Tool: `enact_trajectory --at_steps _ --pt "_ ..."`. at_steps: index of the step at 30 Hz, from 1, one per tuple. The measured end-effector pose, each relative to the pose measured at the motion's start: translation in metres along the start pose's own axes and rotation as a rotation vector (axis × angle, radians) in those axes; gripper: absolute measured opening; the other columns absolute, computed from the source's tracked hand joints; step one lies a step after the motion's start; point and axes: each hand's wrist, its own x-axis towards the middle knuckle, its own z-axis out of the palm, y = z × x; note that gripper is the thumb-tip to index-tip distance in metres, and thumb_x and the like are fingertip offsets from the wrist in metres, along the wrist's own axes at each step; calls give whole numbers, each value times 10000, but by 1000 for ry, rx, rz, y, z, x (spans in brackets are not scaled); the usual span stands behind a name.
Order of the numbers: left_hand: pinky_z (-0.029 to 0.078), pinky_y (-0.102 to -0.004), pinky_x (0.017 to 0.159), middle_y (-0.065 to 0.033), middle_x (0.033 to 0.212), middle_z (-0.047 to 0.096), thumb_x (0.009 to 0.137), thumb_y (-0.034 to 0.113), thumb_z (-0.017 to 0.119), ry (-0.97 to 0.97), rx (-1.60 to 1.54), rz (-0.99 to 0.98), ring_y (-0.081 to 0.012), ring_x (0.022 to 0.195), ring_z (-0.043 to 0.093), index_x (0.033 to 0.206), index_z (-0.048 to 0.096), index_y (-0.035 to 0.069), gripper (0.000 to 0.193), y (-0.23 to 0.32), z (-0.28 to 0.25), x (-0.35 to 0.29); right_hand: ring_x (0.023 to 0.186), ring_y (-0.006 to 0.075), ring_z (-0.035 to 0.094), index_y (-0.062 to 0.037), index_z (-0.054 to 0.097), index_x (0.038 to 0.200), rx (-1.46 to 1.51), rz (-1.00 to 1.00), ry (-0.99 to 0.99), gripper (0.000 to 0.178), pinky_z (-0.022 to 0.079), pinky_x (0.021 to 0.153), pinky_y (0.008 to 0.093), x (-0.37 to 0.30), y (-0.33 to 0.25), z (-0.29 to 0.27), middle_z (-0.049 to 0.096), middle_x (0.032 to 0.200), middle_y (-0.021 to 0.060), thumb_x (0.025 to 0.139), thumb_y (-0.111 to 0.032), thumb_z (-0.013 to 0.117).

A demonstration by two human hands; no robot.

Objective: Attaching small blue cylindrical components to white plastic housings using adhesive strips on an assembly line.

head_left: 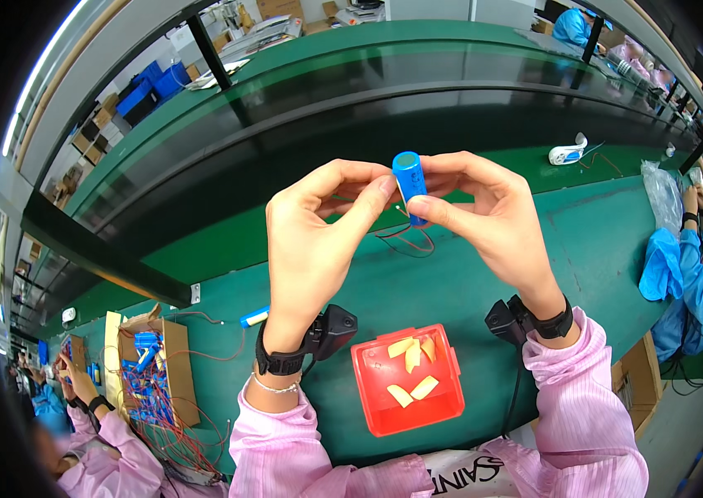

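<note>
In front of me, above the green bench, a blue cylindrical battery [409, 181] stands nearly upright between my two hands. My left hand [312, 228] pinches its left side between thumb and fingers. From the right, my right hand [497, 207] holds it with the thumb near the lower end and the index finger near the top. Thin red and black wires [424, 246] hang below the battery. Below my hands, a red plastic tray [430, 419] holds several small yellow strips [412, 357].
A cardboard box [177, 373] at left holds several blue batteries with tangled wires. A blue-and-white cylinder [255, 317] lies beside my left wrist. Behind the bench runs a dark conveyor [327, 124]. A white device [567, 154] sits far right; co-workers sit on both sides.
</note>
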Motion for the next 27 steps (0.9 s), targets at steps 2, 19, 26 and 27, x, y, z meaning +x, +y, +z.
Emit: enact_trajectory --at_steps 2,19,26,27 --pt "539 -240 721 -66 855 716 895 89 681 -11 3 -22 -114 788 678 972 714 -27 143 0 2 0 977 169 630 26 634 1169 -1 -13 -1 356 569 822 324 1 4 -3 659 1048 91 828 1 732" --pt "527 -228 694 -54 834 713 885 99 697 -24 5 -30 -97 766 660 969 725 -15 144 -3 0 1 957 152 663 -15 657 1163 -52 -77 -5 343 548 757 274 2 12 -5 696 1021 71 840 -95 739" --pt "528 -228 696 -54 839 713 889 104 698 -35 -16 -53 -97 777 664 964 723 -18 146 -3 -1 1 944 149 666 -16 665 1149 -44 -87 -6 328 543 755 270 1 13 -6 697 1014 69 839 -92 739" --pt "528 -227 695 -55 838 713 889 106 698 -38 -6 -51 -97 777 664 966 722 -18 148 -3 -1 1 943 149 666 -16 667 1146 -35 -85 -7 324 542 757 269 1 13 -5 697 1014 69 840 -92 738"
